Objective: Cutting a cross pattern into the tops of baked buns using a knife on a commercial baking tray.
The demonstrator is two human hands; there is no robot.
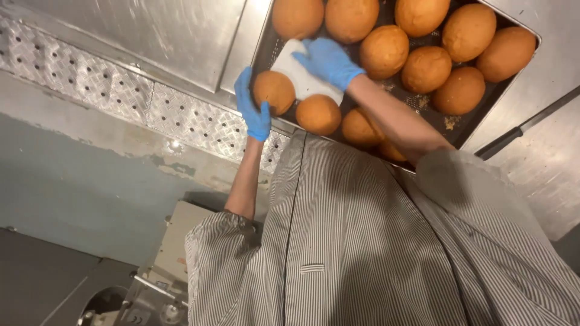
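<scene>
A dark metal baking tray holds several round golden-brown buns. My left hand, in a blue glove, grips one bun at the tray's near left corner. My right hand, also blue-gloved, presses down on a white cloth or paper lying on the tray among the buns. Another bun sits just beside the cloth. My striped shirt fills the lower part of the view and hides the tray's near edge.
The tray rests on a stainless steel surface with a perforated metal strip along its edge. A blue-grey floor lies below. A metal machine stands at the bottom left.
</scene>
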